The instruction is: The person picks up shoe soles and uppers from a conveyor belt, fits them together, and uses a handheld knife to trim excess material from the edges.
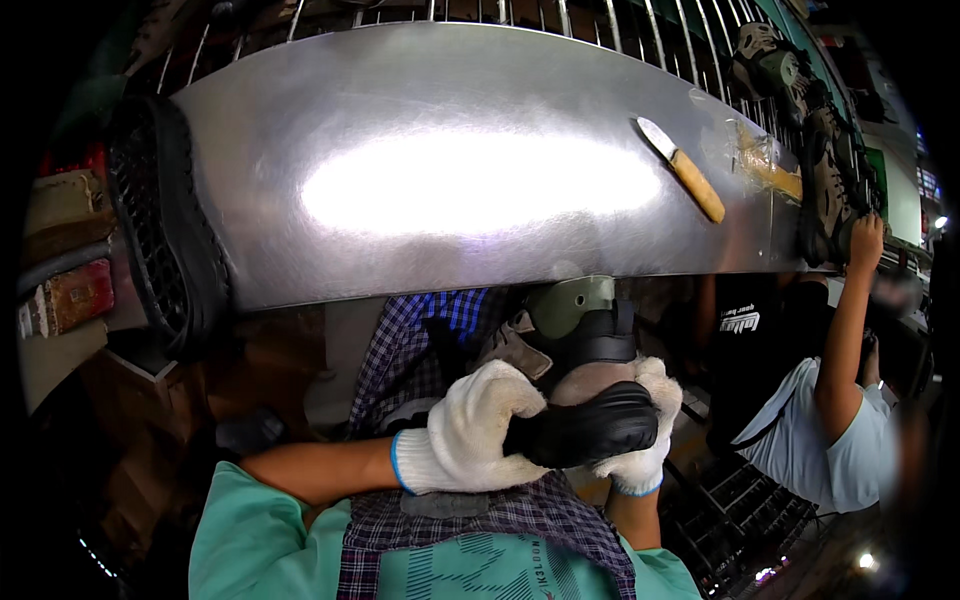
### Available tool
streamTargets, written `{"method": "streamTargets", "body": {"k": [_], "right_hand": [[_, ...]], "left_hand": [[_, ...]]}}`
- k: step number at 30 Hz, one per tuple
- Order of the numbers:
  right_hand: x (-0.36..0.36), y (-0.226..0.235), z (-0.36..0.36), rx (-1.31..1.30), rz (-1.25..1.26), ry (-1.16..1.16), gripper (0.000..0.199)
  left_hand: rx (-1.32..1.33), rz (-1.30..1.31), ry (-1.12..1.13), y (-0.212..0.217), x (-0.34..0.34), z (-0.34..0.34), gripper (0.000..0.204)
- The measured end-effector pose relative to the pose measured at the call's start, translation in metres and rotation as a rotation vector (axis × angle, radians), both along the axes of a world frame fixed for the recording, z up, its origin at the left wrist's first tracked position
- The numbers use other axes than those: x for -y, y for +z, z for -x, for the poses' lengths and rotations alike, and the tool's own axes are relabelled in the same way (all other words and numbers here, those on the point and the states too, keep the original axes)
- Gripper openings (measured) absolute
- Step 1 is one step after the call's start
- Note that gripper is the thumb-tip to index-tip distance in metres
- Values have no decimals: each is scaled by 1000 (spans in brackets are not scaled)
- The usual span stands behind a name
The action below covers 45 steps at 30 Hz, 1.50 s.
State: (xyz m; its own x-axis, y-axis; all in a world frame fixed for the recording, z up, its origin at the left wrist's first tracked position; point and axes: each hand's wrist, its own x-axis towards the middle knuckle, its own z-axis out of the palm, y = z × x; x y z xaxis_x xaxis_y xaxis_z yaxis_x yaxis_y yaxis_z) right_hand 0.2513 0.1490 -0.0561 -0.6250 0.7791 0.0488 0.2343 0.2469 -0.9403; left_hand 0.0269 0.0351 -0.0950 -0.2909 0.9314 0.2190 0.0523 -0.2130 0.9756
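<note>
A black-soled hiking shoe point(590, 428) with an olive-green panel is above the person's lap, beside the near edge of the metal surface point(470, 75). The white-gloved left hand point(480, 425) and right hand point(642, 465) are curled closed around its opposite sides. Beyond lie a wooden-handled knife point(692, 182) and, far left, a loose black sole point(180, 230).

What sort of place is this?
Probably a shoemaking or repair workshop: a long black latticed sole, a tan-handled knife on the shiny metal worktable, and a black, olive and tan shoe being held.
</note>
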Motion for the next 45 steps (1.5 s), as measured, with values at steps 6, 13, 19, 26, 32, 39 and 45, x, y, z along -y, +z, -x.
{"method": "streamTargets", "body": {"k": [6, 13, 19, 26, 32, 39, 45], "right_hand": [[5, 0, -8, 65, 60, -65, 118], [-1, 10, 1, 175, -22, -18, 135], [6, 54, 84, 71, -42, 518, 85], [26, 49, 69, -58, 25, 543, 74], [37, 46, 55, -220, -47, 450, 82], [43, 43, 43, -186, -67, 446, 78], [17, 56, 53, -204, -45, 406, 87]], "left_hand": [[2, 83, -61, -4, 3, 9, 77], [-74, 156, -119, 6, 2, 63, 108], [439, 233, -295, 25, -38, 87, 34], [541, 159, -298, 13, -40, 72, 41], [498, 187, -290, 8, -38, 58, 43], [511, 210, -240, 17, -49, 50, 45], [516, 244, -338, 16, -53, 59, 48]]}}
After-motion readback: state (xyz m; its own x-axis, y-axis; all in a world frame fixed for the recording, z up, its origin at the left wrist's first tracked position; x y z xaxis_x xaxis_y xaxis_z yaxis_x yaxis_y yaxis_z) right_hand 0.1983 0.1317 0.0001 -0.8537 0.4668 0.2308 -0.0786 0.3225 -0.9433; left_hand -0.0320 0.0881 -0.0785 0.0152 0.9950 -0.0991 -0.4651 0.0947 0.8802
